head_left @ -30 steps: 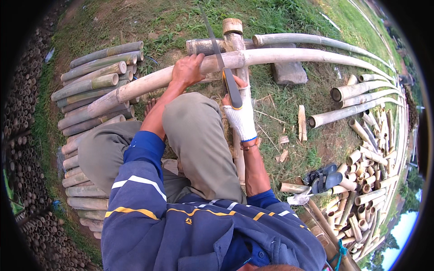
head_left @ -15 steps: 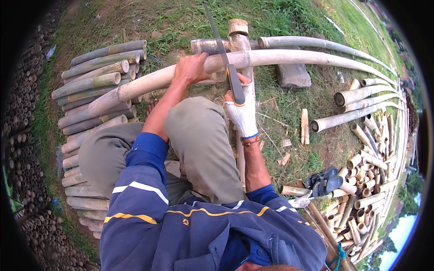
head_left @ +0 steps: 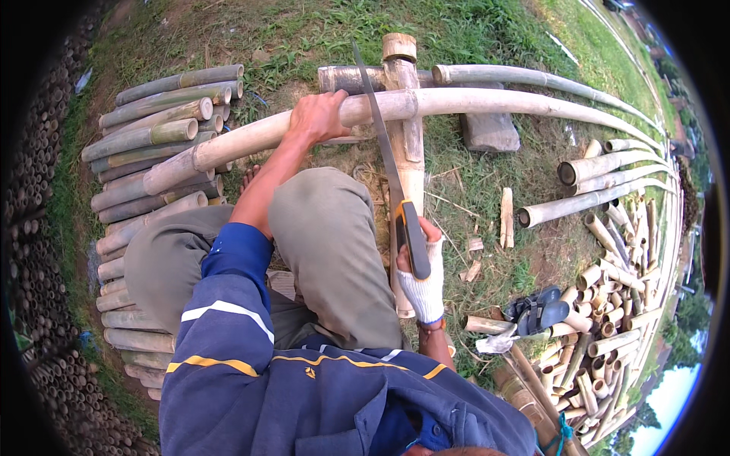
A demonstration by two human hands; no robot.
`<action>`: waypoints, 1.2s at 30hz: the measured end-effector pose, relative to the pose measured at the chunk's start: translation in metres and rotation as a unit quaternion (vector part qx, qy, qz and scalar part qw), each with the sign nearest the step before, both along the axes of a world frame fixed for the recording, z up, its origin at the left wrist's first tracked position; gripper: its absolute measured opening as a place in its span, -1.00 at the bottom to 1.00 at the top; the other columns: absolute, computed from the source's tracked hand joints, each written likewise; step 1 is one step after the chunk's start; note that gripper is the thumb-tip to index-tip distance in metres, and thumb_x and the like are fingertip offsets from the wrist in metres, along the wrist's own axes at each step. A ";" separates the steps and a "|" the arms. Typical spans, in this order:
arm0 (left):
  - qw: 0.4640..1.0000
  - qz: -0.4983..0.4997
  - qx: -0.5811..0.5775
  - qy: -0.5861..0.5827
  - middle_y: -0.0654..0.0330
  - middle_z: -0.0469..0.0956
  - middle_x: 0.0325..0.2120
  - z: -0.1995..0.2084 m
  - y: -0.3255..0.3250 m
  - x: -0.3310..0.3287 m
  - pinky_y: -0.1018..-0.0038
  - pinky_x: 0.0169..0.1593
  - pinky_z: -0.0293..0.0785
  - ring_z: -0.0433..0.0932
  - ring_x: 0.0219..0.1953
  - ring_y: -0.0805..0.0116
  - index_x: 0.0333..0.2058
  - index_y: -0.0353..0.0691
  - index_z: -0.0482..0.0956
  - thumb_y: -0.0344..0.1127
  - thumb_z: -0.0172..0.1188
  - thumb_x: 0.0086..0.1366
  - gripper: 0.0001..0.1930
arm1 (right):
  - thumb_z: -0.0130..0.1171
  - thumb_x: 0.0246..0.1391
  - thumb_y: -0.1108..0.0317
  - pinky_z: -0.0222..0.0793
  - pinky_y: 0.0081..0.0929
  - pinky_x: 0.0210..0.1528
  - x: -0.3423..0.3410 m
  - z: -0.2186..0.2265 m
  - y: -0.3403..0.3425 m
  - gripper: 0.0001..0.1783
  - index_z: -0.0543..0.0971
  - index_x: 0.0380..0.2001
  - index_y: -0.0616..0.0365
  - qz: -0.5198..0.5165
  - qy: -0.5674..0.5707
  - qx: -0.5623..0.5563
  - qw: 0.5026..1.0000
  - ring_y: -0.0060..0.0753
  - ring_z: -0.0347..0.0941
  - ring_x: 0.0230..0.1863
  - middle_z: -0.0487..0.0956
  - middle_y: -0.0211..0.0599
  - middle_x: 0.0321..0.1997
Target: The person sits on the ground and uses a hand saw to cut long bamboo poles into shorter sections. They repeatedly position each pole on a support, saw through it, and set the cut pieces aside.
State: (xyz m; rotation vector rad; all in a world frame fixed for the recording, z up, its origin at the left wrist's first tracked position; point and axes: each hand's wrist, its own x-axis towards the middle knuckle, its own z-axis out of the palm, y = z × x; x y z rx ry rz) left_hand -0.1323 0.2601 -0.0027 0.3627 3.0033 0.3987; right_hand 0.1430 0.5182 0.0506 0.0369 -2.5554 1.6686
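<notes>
One saw handle lies within fingers of the right hand.

The setting was outdoors in bright daylight. The floor was open ground, with green grass growing thickest toward the far side and far right, and brown soil showing through in patches. 1 grey stone block sat there. At the right rim, dark green trees stood near a small patch of pale blue sky. Along the left edge, shaded bamboo ends bordered the grass.
</notes>
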 end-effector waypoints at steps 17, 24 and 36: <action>1.000 -0.007 -0.005 0.012 0.01 0.75 0.07 -0.014 0.008 0.006 0.10 0.20 0.70 0.76 0.08 -0.05 0.29 -0.06 0.55 0.04 0.63 0.05 -0.17 | 0.18 0.33 0.43 0.46 -0.23 0.26 0.060 -0.012 0.019 -0.50 0.42 0.30 0.27 -0.011 0.069 0.155 0.985 -0.15 0.56 0.08 0.52 -0.06 0.16; 1.000 -0.022 0.009 0.008 0.02 0.75 0.05 -0.004 0.016 -0.007 0.11 0.18 0.70 0.76 0.08 -0.02 0.27 -0.04 0.56 0.06 0.69 0.02 -0.15 | 0.23 0.15 0.61 0.44 -0.31 0.29 -0.152 -0.016 -0.043 -0.35 0.48 0.35 0.25 -0.003 0.063 -0.038 0.997 -0.20 0.51 0.10 0.56 -0.09 0.20; 0.998 -0.003 0.023 0.060 0.04 0.74 -0.03 -0.027 0.004 0.014 0.15 0.18 0.70 0.75 0.08 0.01 0.13 -0.11 0.58 0.03 0.68 0.07 -0.28 | 0.18 0.36 0.35 0.52 -0.24 0.15 0.076 -0.025 0.022 -0.48 0.40 0.31 0.25 -0.014 0.061 0.055 0.997 -0.22 0.60 0.04 0.55 -0.07 0.19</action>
